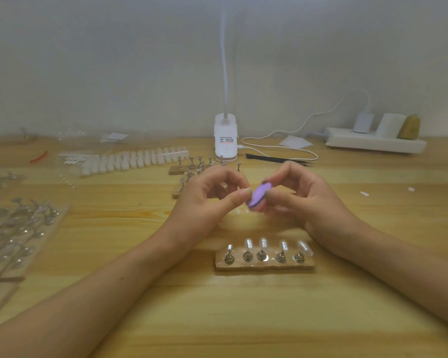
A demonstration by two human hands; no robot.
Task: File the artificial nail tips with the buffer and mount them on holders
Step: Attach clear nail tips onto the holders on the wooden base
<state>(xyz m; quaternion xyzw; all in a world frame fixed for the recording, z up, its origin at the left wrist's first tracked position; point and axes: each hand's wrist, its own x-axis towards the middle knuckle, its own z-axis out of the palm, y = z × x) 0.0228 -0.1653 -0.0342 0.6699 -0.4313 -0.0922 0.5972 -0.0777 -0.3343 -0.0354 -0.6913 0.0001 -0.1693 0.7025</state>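
Pale wooden holder block nearest on wooden table, five clear nail tips mounted on its metal stands. Behind it, right hand fingers clamp purple oval buffer. Left hand thumb and forefinger pinched together at buffer's edge; tip between them, cannot tell.

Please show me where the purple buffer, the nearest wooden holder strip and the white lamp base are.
purple buffer (259, 194): head view, middle of its purple face.
nearest wooden holder strip (264, 266): head view, bare front edge of the wood.
white lamp base (225, 130): head view, middle of its white body.
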